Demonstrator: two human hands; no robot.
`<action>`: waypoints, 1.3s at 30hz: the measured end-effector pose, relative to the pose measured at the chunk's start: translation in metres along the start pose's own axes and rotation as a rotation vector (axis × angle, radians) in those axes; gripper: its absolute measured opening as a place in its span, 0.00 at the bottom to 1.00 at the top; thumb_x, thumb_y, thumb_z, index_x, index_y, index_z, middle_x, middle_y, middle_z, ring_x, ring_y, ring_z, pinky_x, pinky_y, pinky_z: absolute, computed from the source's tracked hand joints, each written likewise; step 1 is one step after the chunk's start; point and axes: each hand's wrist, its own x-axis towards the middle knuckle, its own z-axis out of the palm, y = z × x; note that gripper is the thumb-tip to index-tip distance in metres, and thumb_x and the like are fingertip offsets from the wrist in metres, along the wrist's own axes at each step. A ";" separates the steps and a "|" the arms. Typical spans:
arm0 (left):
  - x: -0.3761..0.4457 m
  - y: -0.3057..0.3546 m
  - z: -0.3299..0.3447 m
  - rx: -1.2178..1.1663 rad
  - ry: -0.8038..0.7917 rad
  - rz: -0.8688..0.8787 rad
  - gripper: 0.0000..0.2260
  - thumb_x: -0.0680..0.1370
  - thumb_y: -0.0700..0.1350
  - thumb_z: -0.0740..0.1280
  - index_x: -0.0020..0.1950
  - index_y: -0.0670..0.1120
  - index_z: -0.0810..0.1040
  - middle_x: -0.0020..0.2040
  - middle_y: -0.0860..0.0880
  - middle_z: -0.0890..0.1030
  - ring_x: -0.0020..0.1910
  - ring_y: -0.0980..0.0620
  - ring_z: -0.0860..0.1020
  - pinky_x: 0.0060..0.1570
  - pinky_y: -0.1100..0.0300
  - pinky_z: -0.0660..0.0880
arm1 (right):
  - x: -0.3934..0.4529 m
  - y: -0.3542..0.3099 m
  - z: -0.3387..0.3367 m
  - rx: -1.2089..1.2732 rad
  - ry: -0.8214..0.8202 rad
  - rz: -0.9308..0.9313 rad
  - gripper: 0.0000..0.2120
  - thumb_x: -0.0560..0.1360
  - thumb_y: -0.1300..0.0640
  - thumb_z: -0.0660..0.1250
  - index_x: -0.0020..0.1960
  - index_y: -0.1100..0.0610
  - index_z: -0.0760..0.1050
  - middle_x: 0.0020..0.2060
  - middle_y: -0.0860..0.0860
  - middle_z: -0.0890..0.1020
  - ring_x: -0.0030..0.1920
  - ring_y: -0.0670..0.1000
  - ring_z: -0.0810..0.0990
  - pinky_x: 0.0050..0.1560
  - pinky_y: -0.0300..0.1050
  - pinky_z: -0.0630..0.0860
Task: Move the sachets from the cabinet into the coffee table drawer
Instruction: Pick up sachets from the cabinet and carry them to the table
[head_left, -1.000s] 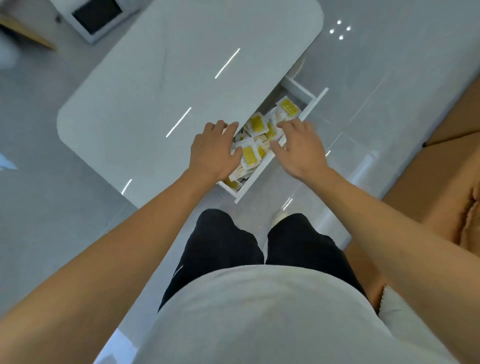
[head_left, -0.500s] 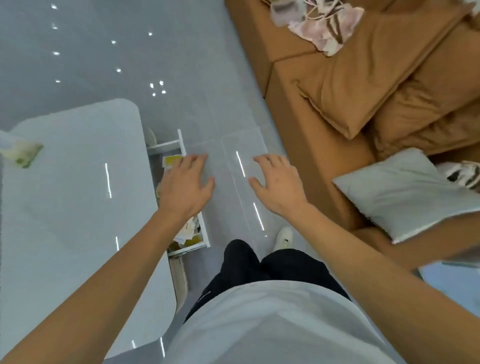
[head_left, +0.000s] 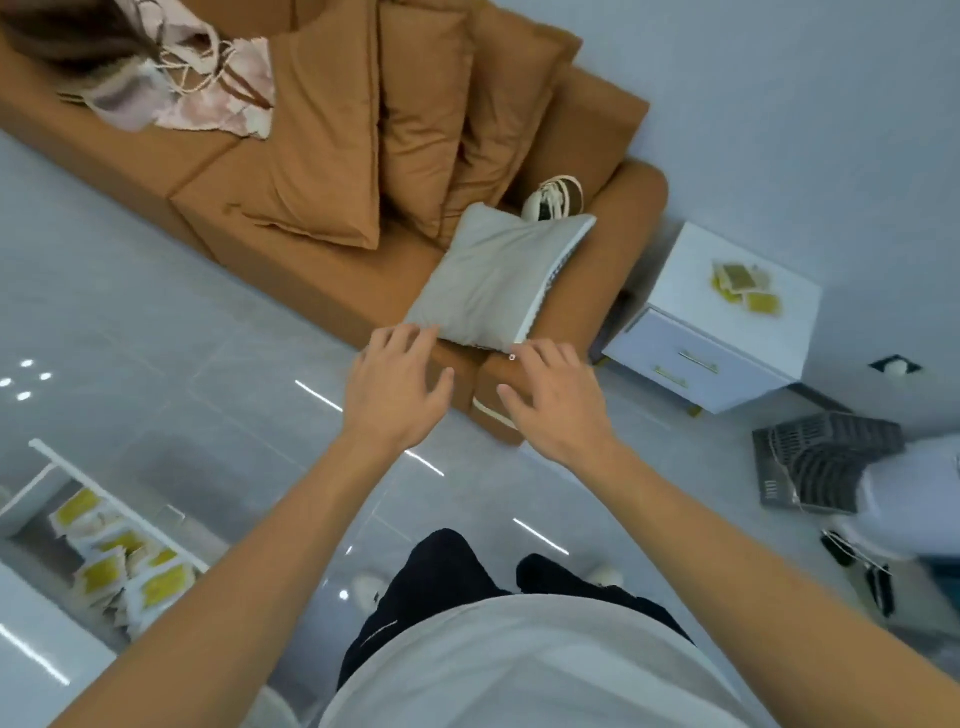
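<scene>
**Back to the cabinet**

We have turned from the drawer, now at lower left and full of sachets. Our left hand and right hand are released, empty. Sachets remain on the cabinet: another trip, we judge.

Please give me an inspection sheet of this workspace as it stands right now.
Surface: glossy grey tiled floor; white coffee table at lower left.
Job's things: sachets lie on the white cabinet; more sachets fill the open drawer.
Clutter: grey pillow, patterned cloth and a shoe on the brown sofa.
Grippers: left hand and right hand open, holding nothing.
Cables: dark cord-like items on the floor at right, blurred.
Surroundings: dark grille-like object right; plain wall.
</scene>
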 end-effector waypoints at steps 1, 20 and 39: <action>0.011 0.030 0.010 0.010 -0.016 0.030 0.26 0.77 0.59 0.59 0.73 0.52 0.70 0.67 0.51 0.75 0.67 0.46 0.70 0.57 0.47 0.74 | -0.008 0.029 -0.011 0.002 0.014 0.034 0.24 0.79 0.42 0.62 0.72 0.50 0.71 0.68 0.48 0.75 0.67 0.54 0.70 0.63 0.53 0.70; 0.222 0.408 0.193 0.077 -0.195 0.321 0.23 0.82 0.56 0.60 0.76 0.53 0.67 0.71 0.49 0.73 0.68 0.46 0.70 0.61 0.46 0.73 | -0.006 0.499 -0.099 0.145 0.106 0.488 0.25 0.78 0.45 0.64 0.72 0.53 0.71 0.69 0.52 0.74 0.68 0.57 0.70 0.65 0.57 0.72; 0.549 0.560 0.518 0.063 -0.460 0.393 0.25 0.82 0.53 0.60 0.80 0.55 0.62 0.76 0.49 0.66 0.73 0.44 0.65 0.64 0.44 0.72 | 0.222 0.854 0.056 0.199 -0.069 0.599 0.29 0.80 0.49 0.66 0.78 0.55 0.64 0.79 0.54 0.61 0.79 0.58 0.57 0.70 0.60 0.69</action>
